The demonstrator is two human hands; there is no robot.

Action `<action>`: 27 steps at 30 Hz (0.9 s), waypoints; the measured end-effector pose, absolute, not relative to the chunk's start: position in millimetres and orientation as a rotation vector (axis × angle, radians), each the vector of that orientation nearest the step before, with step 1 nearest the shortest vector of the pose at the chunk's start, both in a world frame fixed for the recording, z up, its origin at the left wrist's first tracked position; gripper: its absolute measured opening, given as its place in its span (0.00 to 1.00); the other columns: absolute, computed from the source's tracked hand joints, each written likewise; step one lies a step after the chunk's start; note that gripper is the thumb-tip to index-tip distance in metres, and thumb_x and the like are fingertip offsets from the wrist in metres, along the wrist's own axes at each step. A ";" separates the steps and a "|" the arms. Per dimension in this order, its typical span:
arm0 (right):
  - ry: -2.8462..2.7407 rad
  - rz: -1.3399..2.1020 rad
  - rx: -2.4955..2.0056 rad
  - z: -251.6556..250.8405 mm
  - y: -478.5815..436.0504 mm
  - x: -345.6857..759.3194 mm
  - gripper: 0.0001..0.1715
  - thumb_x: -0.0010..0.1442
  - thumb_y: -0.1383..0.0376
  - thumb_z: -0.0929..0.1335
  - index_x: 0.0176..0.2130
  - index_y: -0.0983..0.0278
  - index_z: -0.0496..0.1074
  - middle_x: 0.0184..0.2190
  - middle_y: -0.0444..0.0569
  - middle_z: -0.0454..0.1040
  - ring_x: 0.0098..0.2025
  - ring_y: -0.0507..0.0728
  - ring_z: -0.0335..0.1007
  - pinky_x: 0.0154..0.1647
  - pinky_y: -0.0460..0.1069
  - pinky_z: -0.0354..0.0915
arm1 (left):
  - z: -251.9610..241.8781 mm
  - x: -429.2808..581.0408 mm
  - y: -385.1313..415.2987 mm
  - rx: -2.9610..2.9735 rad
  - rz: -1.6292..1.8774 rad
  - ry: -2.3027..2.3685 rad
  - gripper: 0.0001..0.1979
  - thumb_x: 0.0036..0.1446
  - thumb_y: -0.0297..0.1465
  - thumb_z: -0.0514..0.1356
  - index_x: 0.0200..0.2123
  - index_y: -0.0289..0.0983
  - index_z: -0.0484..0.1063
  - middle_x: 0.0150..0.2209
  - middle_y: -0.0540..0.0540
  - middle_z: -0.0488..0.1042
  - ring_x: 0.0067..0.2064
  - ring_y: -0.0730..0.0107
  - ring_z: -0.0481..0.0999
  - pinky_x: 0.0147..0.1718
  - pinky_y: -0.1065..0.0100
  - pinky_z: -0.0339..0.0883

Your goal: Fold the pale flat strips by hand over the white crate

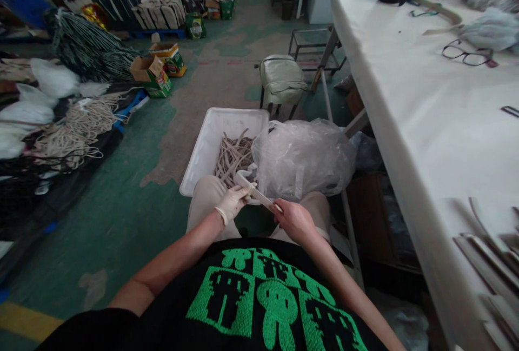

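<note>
A pale flat strap (260,196) stretches between my two hands above my lap, its far end curling over the box. My left hand (234,202), in a whitish glove, is closed on the strap near that curl. Bare, my right hand (292,217) pinches the strap's nearer end; whether it holds anything else is hidden. Just beyond my knees stands a white plastic box (198,148). Inside it lies a tangled heap of beige strips (234,153). A large clear plastic bag (306,156) with pale contents rests against the box's right side.
On my right runs a long white-covered table (409,70) with eyeglasses (466,54) and several strips (486,259) on it. A green padded stool (283,78) stands ahead. Coiled cords (87,124), dark bundles (87,42) and small cartons (152,74) lie to the left.
</note>
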State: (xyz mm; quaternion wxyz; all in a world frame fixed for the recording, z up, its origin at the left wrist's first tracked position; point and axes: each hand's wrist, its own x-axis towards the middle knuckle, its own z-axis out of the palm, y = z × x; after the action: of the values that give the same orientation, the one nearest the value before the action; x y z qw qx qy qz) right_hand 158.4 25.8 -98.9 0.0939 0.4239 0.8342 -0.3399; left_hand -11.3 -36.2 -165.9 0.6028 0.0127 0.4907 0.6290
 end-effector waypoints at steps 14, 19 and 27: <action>2.448 -0.990 1.352 -108.6 27.8 168.4 0.16 0.70 0.62 0.64 0.32 0.62 0.72 0.27 0.45 0.76 0.28 0.53 0.70 0.25 0.46 0.47 | -172.6 -8.6 -33.1 0.032 1.352 1.138 0.14 0.41 0.24 0.74 0.35 0.28 0.81 0.23 0.48 0.73 0.23 0.82 0.63 0.23 0.77 0.58; 2.471 -1.233 1.319 -108.7 30.8 171.8 0.20 0.72 0.61 0.62 0.29 0.63 0.71 0.25 0.44 0.76 0.27 0.51 0.70 0.26 0.45 0.51 | -173.3 4.5 -30.7 0.060 1.306 1.079 0.11 0.43 0.24 0.73 0.33 0.28 0.81 0.28 0.44 0.76 0.25 0.79 0.67 0.25 0.76 0.61; 2.485 -1.342 1.365 -116.6 25.2 183.7 0.18 0.70 0.63 0.63 0.28 0.64 0.70 0.23 0.42 0.74 0.22 0.50 0.67 0.24 0.44 0.54 | -167.3 -14.3 -28.0 -0.002 1.303 1.053 0.09 0.52 0.22 0.68 0.39 0.27 0.79 0.22 0.50 0.68 0.23 0.82 0.64 0.22 0.80 0.62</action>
State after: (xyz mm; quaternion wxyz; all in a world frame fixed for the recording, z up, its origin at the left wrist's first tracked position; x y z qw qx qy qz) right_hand 183.7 25.2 -116.6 0.0025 0.4352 0.7921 -0.4280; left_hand -14.3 -28.0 -167.3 0.6692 -0.0008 0.4672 0.5779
